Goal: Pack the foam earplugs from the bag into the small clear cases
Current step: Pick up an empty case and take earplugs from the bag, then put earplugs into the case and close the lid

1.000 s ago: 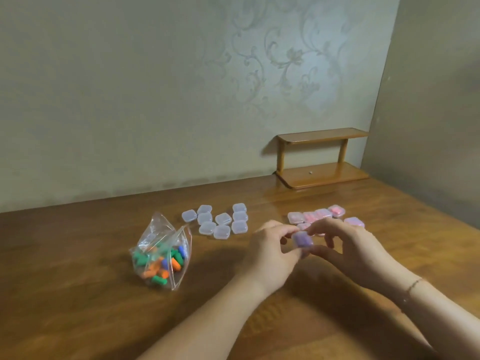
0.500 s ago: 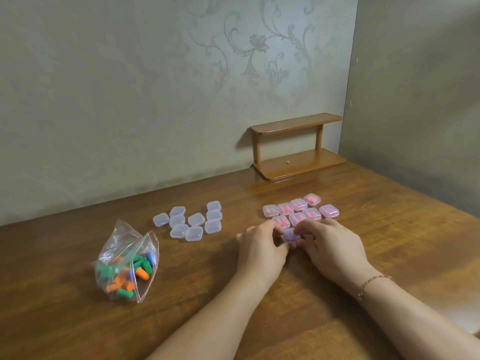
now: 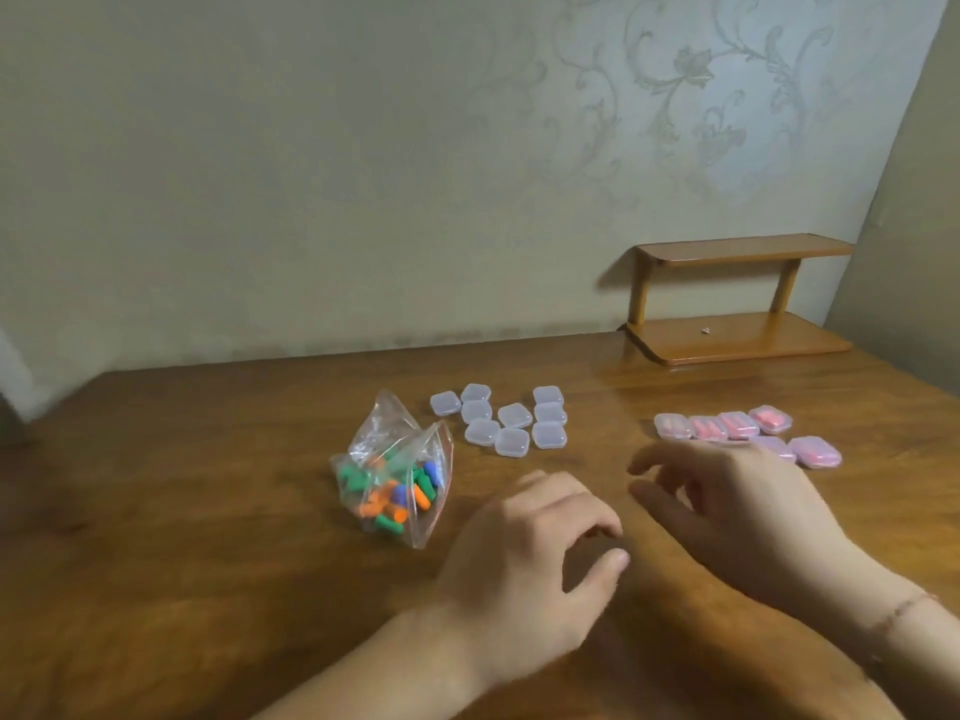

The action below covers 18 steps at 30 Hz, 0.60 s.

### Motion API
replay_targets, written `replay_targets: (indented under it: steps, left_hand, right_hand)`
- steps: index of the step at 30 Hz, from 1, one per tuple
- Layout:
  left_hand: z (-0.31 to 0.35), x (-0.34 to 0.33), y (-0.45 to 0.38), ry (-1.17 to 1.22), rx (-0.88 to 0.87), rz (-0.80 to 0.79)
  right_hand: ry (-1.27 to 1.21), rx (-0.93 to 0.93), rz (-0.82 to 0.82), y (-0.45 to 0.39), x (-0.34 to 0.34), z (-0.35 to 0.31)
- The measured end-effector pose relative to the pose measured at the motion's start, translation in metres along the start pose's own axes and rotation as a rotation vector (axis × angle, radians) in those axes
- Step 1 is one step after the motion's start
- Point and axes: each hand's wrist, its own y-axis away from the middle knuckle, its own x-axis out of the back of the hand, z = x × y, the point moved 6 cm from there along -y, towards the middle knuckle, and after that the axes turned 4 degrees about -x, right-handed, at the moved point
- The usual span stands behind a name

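The left hand (image 3: 524, 558) is held low over the wooden table (image 3: 208, 563), its fingers (image 3: 597, 524) loosely curled toward the thumb with a gap between them; nothing is seen grasped in it. The right hand (image 3: 727, 517) is held just beside it, its fingers (image 3: 649, 462) spread and slightly bent, released and holding nothing; whether either hand touches the table cannot be told, as both are blurred. The clear bag (image 3: 397, 475) of green, orange and blue foam earplugs (image 3: 387, 498) is seen standing on the table to the left of the left hand, apart from it. Behind the bag, a cluster of empty clear cases (image 3: 511, 420) is laid out. Beyond the right hand, closed cases with pink contents (image 3: 727, 428) are set in rows, partly hidden by the fingers. A small wooden shelf (image 3: 737, 298) is placed against the wall.
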Motion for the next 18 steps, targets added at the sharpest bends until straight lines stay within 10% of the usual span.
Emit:
replay_targets:
  steps: [5, 10, 18]
  left_hand:
    - [-0.075, 0.083, 0.045, -0.223, 0.058, 0.348]
    - [-0.129, 0.103, 0.058, -0.095, 0.37, 0.548]
    - [-0.112, 0.087, 0.059, 0.139, 0.361, 0.537]
  right_hand:
    - [0.002, 0.105, -0.337, -0.045, -0.062, -0.094]
    - [0.073, -0.105, -0.072, -0.079, -0.097, -0.08]
    - [0.261, -0.048, 0.019, -0.085, -0.107, -0.053]
